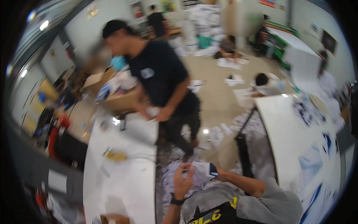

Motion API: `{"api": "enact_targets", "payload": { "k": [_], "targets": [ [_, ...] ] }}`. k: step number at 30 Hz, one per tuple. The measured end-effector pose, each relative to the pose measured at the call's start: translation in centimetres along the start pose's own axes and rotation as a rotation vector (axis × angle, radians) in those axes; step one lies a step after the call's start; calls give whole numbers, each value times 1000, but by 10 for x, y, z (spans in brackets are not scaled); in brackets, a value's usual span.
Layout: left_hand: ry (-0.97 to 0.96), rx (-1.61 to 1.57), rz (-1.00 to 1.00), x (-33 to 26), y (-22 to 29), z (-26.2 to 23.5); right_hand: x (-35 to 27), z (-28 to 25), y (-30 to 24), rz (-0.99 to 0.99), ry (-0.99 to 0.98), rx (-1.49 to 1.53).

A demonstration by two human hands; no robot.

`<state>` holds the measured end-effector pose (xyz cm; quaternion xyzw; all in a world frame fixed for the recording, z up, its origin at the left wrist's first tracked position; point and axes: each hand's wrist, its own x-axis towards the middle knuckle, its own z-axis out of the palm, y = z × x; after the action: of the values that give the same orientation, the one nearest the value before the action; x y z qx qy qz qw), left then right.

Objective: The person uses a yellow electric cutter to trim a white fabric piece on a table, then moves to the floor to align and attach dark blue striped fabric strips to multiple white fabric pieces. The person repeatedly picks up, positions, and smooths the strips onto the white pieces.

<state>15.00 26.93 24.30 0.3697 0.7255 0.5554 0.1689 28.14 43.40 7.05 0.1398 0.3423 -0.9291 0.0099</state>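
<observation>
In front of my body, a small white fabric piece (202, 171) with a dark blue edge and a white stripe is held up between my hands. My left hand (182, 183), with a dark band on its wrist, is closed on the fabric's left side, thumb toward me. At the blue-edged end, my right hand (220, 174) grips the cloth; its fingers are mostly hidden. Below and behind the piece lies a heap of white cloth scraps (169, 175), between two white tables.
Left is a white table (138, 183) with a yellow-handled tool (116, 155). Across it a person in a dark shirt (160, 67) stands beside a filled cardboard box (117, 101). The right table (287, 138) carries white and blue cloth pieces (310, 164). Other people are farther back.
</observation>
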Motion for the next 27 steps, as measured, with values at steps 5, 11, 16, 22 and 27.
{"api": "enact_targets", "payload": {
  "k": [5,11,16,22,27],
  "targets": [
    [383,390,514,78,110,66,-103,-55,-76,-262,63,-325],
    [570,103,636,156,160,75,-169,-77,-142,-322,231,-408],
    [412,-111,602,162,175,111,-202,-119,-153,-589,264,-195],
    [-322,-230,335,176,128,236,-234,-128,-147,-710,728,-312],
    [-783,-169,-57,133,119,333,-284,-192,-110,-1009,945,224]
  ]
}}
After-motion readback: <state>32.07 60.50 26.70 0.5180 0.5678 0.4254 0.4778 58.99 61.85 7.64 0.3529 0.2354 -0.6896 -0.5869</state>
